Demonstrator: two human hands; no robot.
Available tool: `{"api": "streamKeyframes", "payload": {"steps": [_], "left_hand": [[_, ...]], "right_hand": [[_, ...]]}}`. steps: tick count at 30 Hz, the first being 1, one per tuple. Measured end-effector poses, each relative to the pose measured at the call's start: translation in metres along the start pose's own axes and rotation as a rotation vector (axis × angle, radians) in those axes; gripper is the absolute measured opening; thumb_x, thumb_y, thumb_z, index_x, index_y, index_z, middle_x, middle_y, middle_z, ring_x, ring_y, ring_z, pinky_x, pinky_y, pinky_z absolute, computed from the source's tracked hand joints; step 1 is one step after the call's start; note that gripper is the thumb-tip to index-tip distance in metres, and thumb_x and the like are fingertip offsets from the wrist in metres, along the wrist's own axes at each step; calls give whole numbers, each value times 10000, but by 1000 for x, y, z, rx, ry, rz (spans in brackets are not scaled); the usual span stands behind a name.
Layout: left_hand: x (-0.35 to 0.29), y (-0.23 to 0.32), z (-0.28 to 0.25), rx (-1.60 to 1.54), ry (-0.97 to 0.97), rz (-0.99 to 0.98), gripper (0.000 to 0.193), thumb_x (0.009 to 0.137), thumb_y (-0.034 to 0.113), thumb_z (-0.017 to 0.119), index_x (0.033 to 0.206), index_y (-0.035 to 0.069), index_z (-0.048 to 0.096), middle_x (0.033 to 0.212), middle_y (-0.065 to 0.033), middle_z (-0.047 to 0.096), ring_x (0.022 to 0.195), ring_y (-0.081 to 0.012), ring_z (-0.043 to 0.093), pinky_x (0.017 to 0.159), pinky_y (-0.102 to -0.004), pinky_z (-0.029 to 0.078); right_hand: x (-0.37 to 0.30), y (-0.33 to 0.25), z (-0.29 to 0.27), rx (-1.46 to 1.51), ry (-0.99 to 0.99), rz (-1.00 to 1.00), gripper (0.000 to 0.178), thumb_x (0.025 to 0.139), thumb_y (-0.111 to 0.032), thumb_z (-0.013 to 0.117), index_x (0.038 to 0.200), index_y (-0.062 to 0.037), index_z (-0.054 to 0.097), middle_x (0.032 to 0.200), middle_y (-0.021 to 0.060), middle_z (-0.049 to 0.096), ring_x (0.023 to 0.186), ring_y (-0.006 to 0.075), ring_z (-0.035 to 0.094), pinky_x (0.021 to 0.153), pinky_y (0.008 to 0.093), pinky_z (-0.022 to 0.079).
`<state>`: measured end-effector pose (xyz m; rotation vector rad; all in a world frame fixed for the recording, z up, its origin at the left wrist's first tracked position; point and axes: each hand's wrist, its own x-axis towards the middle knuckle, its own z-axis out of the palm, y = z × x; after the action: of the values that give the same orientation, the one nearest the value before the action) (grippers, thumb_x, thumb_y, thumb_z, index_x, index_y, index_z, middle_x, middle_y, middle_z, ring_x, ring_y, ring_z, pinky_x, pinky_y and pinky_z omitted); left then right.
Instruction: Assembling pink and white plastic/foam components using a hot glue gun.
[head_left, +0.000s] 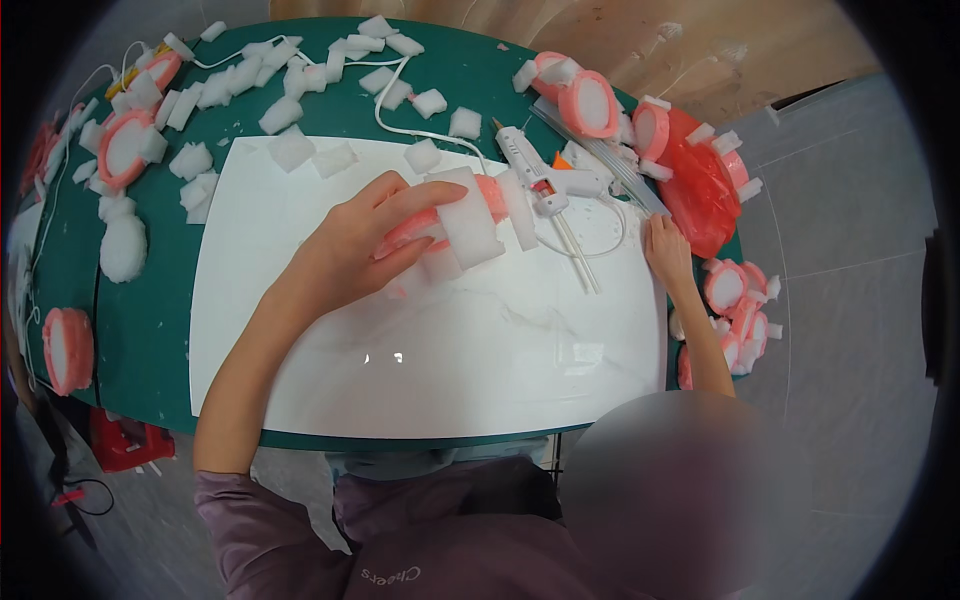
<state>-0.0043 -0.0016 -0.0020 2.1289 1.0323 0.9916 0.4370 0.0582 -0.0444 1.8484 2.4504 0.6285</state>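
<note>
Over the white board (450, 370), my left hand (350, 240) grips a pink foam ring (404, 234). Its fingers and thumb press a white foam block (470, 232) that sits against the ring. Just right of that, a white glue gun (540, 178) lies on the board, nozzle pointing to the far left. My right hand (670, 252) is at the board's right edge, fingers curled in at the near end of a bundle of clear glue sticks (610, 160). What its fingertips hold, if anything, is hidden.
Loose white foam blocks (245, 75) cover the far left of the green table (150, 340). Pink-and-white foam rings (590, 103) stand at the far right beside a red plastic bag (695, 190), with more rings (740, 300) below. A white cord (430, 132) runs to the glue gun.
</note>
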Motion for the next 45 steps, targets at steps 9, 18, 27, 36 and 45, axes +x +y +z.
{"api": "streamKeyframes", "payload": {"steps": [9,18,27,36,45], "left_hand": [[-1,-1,1,7,-3,-28,461,687,-18,608,1109,118,481,874,-92,517,793,-231,537,683,-292,455],[-1,-2,2,44,5,4,471,689,-15,612,1115,132,474,887,-97,524,797,-240,541,671,-291,461],[0,2,0,12,-17,-33,440,699,-9,601,1104,121,489,885,-92,514,788,-237,532,678,-290,451],[-1,-1,2,6,44,18,430,738,77,576,1141,208,501,806,-77,487,675,-225,527,616,-295,450],[-1,0,0,4,31,8,432,742,82,571,1148,212,496,817,-81,488,687,-226,534,616,-293,458]], "right_hand": [[10,-4,-4,54,-149,150,289,858,-315,415,823,-30,449,652,221,563,598,407,555,525,498,440],[6,-9,8,132,32,216,202,841,-191,431,767,-12,486,622,245,552,572,414,545,529,499,433],[2,-11,22,274,238,294,242,830,-155,453,684,28,513,598,259,531,552,408,535,518,476,420],[1,-17,19,301,338,347,256,830,-155,453,670,32,524,609,255,530,545,407,529,508,462,410],[2,4,19,579,176,435,309,848,-241,446,726,21,554,623,240,537,637,399,545,578,471,408]]}}
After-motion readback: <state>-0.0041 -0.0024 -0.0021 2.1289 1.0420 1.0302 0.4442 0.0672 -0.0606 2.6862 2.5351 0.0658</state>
